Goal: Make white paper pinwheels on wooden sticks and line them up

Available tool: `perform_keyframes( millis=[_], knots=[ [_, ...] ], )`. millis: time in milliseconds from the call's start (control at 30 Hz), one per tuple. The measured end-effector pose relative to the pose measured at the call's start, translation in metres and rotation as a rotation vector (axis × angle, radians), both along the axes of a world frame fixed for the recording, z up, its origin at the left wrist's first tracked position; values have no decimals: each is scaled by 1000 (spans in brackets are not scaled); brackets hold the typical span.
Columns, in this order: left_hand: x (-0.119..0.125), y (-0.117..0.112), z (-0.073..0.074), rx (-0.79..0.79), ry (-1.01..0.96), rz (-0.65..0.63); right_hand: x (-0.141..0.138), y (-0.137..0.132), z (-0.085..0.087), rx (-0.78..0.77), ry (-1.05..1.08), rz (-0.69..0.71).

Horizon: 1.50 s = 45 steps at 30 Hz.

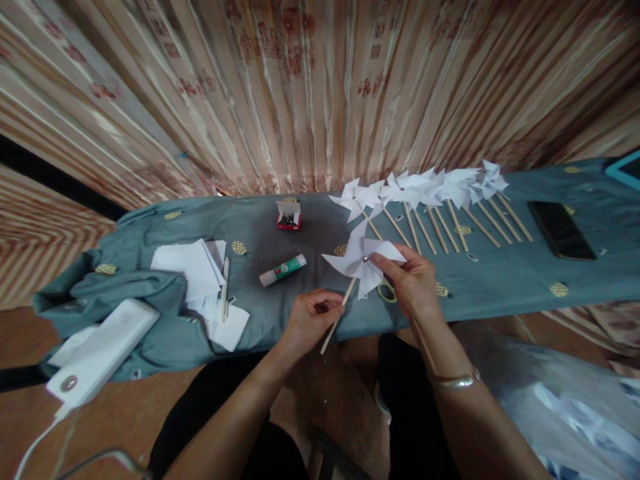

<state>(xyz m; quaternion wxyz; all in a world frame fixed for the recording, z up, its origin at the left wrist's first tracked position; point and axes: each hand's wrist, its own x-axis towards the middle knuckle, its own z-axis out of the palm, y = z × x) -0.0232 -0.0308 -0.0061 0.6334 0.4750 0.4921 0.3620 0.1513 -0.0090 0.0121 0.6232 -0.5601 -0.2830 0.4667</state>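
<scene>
A white paper pinwheel point(356, 261) on a thin wooden stick is held up over the front edge of the cloth-covered table. My left hand point(313, 319) pinches the stick below the paper blades. With thumb and fingers closed at the blades, my right hand point(413, 277) grips the pinwheel near the pin at its centre; part of the right-hand blade is hidden behind the fingers. Behind it, several finished-looking pinwheels point(415, 189) lie in an overlapping row with their sticks toward me. Partly covered by the pinwheel and right hand are the yellow-green rings of scissors handles point(387, 292).
A glue stick point(283, 270) lies left of my hands, and a small red box of pins point(289, 219) stands behind it. Paper sheets point(187, 270) and a pencil point(225, 287) are at the left, near a white power bank point(103, 353) with a cable. A phone point(561, 230) lies at right.
</scene>
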Motion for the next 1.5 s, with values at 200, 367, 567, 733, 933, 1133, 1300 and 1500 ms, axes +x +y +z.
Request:
perform_keyframes(
  millis=[200, 367, 567, 733, 933, 1133, 1300, 1500],
  knots=[
    [-1, 1, 0, 7, -5, 8, -2, 0, 1, -25, 91, 8],
    [-1, 0, 1, 8, -4, 9, -2, -1, 2, -41, 125, 24],
    [-1, 1, 1, 25, -18, 27, -6, -2, 3, -53, 128, 40],
    [0, 1, 1, 34, -17, 36, -10, -4, 5, -53, 157, 67],
    [-2, 1, 0, 31, -27, 41, -9, -3, 6, -11, 226, 42],
    [-2, 1, -1, 6, -28, 17, -6, -3, 7, -4, 163, 63],
    [-2, 1, -3, -5, -34, 24, -4, -4, 10, -50, 134, 72],
    [-5, 2, 0, 25, -14, -14, 3, -4, 9, -49, 94, 87]
  ],
)
